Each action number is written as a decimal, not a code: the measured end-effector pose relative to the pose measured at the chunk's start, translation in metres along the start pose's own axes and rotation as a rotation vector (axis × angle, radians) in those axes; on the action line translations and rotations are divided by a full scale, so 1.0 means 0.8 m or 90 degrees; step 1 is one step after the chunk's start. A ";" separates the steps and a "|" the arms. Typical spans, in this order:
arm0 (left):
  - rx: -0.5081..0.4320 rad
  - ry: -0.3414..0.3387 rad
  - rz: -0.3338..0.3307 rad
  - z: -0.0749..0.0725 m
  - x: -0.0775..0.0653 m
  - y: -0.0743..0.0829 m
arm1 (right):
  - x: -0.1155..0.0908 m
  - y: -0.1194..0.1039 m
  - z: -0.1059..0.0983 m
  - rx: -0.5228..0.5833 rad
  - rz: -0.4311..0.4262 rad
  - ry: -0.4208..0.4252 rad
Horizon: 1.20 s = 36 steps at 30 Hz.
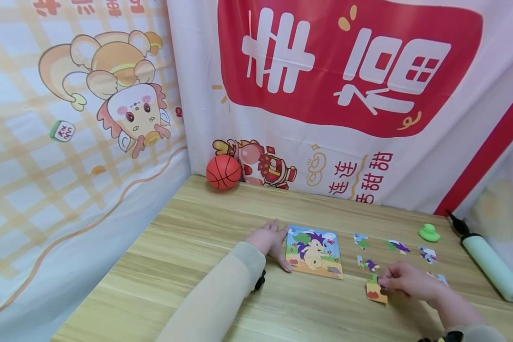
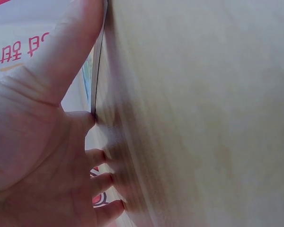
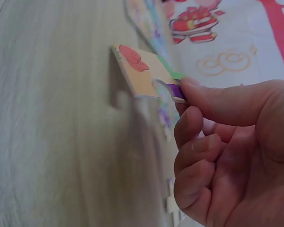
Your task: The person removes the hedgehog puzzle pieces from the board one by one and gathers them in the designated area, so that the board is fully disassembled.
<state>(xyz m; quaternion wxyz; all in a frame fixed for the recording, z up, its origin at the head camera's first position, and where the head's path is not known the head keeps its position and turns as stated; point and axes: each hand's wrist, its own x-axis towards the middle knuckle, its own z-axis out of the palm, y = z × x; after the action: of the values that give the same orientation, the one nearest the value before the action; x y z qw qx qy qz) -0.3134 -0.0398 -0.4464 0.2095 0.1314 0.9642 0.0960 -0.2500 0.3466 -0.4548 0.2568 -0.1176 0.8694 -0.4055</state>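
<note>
A square puzzle board (image 1: 314, 252) with a purple-spined hedgehog picture lies on the wooden table. My left hand (image 1: 270, 241) rests at the board's left side with spread fingers. In the left wrist view, its thumb (image 2: 68, 52) lies along the board's edge and the other fingertips touch the tabletop. Between thumb and index finger, my right hand (image 1: 406, 280) pinches a puzzle piece (image 3: 138, 71), orange with a red shape plus green and purple bits. The piece is tilted, just above the table, right of the board. Beneath my right forearm another loose piece is partly hidden.
Several loose puzzle pieces (image 1: 396, 245) lie right of the board. Behind them sits a green toy duck (image 1: 429, 232), with a pale green hand pump (image 1: 493, 266) at the right edge. A red toy basketball (image 1: 224, 172) stands in the back left corner, against the printed cloth (image 1: 282, 114).
</note>
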 end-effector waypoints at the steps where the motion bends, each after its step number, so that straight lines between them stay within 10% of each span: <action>1: 0.001 0.002 0.002 0.000 0.001 0.000 | 0.001 0.004 0.001 -0.005 0.003 0.005; 19: 0.022 0.007 0.007 0.001 -0.001 0.003 | 0.040 -0.034 0.010 -0.105 -0.068 0.069; 36: 0.019 0.009 -0.002 -0.001 -0.003 0.002 | 0.126 -0.112 0.093 -0.072 -0.118 0.078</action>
<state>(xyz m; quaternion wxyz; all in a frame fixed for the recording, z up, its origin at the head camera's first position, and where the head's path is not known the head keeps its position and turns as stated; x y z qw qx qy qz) -0.3113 -0.0390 -0.4443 0.2011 0.1324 0.9671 0.0820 -0.2948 0.1992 -0.4621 0.1572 -0.1867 0.8905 -0.3840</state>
